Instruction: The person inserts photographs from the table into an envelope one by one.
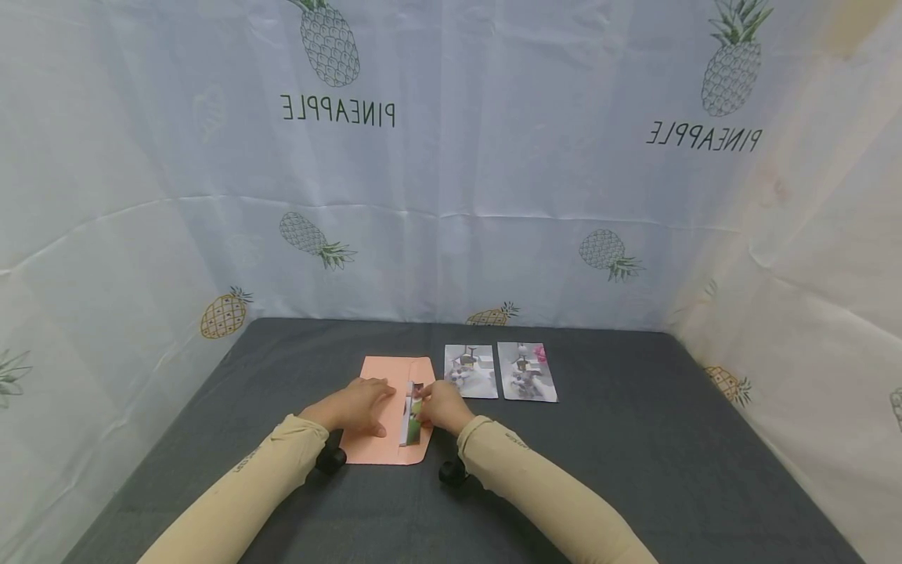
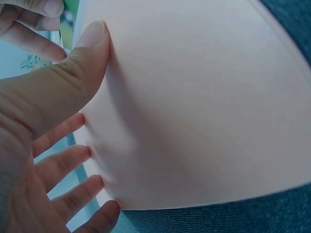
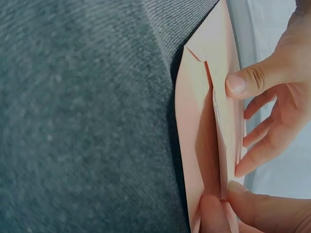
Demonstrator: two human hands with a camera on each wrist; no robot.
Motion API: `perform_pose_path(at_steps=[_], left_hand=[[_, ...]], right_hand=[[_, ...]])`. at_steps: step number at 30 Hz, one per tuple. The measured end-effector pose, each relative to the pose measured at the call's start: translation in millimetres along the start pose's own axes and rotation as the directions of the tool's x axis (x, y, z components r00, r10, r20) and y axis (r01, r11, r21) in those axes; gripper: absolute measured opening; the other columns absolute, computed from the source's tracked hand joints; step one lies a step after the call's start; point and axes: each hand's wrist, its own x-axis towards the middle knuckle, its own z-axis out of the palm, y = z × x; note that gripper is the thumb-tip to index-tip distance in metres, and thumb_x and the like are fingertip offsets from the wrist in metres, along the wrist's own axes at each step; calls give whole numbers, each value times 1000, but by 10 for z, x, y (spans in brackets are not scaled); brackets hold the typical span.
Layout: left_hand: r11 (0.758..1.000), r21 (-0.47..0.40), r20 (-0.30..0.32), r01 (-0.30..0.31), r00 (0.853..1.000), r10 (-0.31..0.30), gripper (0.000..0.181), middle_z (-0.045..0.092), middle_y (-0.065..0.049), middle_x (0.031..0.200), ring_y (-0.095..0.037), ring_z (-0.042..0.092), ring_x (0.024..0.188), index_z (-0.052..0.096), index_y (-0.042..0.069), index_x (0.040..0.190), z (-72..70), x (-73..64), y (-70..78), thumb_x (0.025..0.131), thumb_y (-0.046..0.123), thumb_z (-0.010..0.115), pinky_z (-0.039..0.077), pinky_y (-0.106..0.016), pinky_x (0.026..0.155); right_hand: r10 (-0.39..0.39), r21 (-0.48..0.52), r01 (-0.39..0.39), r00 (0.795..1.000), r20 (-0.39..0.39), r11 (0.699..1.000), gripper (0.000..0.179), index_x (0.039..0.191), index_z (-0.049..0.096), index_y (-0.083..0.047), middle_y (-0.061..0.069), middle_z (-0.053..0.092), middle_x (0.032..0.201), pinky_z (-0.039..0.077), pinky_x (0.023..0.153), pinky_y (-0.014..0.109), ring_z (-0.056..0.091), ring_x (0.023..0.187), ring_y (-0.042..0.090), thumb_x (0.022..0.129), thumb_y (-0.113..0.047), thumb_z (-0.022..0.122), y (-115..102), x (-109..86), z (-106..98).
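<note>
A peach-pink paper envelope (image 1: 373, 448) lies on the dark cloth, its flap (image 3: 192, 111) folded open on the right side. At its opening a strip of a glossy photo card (image 1: 413, 427), green and white, shows beyond the pocket edge; the rest is hidden inside. My left hand (image 1: 359, 406) rests on the envelope's body, its thumb (image 2: 90, 53) and spread fingers pressing lightly on the paper. My right hand (image 1: 447, 406) is at the opening and pinches the photo card between thumb (image 3: 243, 191) and index finger.
Two photo prints, a left one (image 1: 470, 372) and a right one (image 1: 527, 372), lie side by side beyond my right hand. The dark table cloth (image 1: 599, 462) reaches back to a white curtain (image 1: 451, 172) printed with pineapples, which also hangs along both sides.
</note>
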Motion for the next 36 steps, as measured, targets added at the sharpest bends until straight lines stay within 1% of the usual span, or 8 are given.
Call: perform_pose_path(at_steps=[5, 8, 16, 22, 30, 34, 36], left_hand=[[1000, -11, 4, 7, 1000, -6, 71, 41, -19, 149, -41, 32, 139, 53, 6, 136, -1, -5, -2, 75, 26, 83, 31, -55, 111], [1000, -1, 2, 5, 1000, -5, 71, 41, -19, 149, -41, 33, 139, 54, 6, 136, -5, -7, 0, 75, 27, 83, 31, -55, 110], [1000, 5, 0, 10, 1000, -10, 71, 41, -18, 149, -40, 34, 138, 54, 6, 135, -7, -3, 7, 75, 28, 84, 32, -54, 111], [1000, 6, 1, 14, 1000, -14, 71, 41, -18, 150, -40, 34, 139, 54, 7, 136, -4, -4, 13, 74, 28, 84, 32, -54, 111], [1000, -7, -7, 15, 1000, -15, 71, 41, -19, 149, -40, 34, 139, 54, 7, 135, 1, -10, 11, 74, 27, 84, 32, -55, 111], [1000, -13, -11, 6, 1000, -6, 70, 41, -20, 149, -41, 33, 139, 54, 6, 135, 4, -12, 4, 74, 26, 84, 31, -55, 111], [1000, -14, -11, 4, 1000, -5, 70, 41, -20, 149, -41, 33, 139, 54, 6, 135, 7, -10, -2, 74, 26, 84, 31, -55, 111]], right_hand=[[5, 18, -5, 1000, 1, 1000, 34, 107, 70, 6, 1, 57, 62, 50, 51, 20, 54, 53, 7, 74, 10, 73, -17, -29, 3], [-7, -3, 7, 1000, -5, 1000, 33, 107, 71, 5, 0, 55, 61, 46, 50, 18, 51, 53, 8, 74, 9, 74, -22, -37, 2], [-13, -42, 12, 1000, -12, 999, 38, 108, 72, 3, 1, 51, 62, 41, 49, 19, 47, 55, 12, 71, 9, 77, -23, -34, 1], [-4, -62, 2, 1000, -27, 998, 38, 109, 72, 0, 1, 52, 63, 41, 50, 21, 48, 57, 13, 72, 7, 77, -23, -40, 20], [-8, -76, 5, 999, -36, 997, 41, 111, 71, 1, 0, 56, 58, 40, 48, 20, 48, 51, 11, 70, 8, 77, -28, -44, 34], [-8, -85, 5, 999, -37, 996, 42, 111, 71, -1, 3, 59, 66, 39, 50, 21, 48, 57, 14, 70, 7, 78, -30, -42, 34], [-9, -86, 6, 999, -38, 996, 41, 110, 72, -2, 3, 59, 67, 39, 50, 21, 48, 58, 14, 70, 7, 78, -18, -28, 44]])
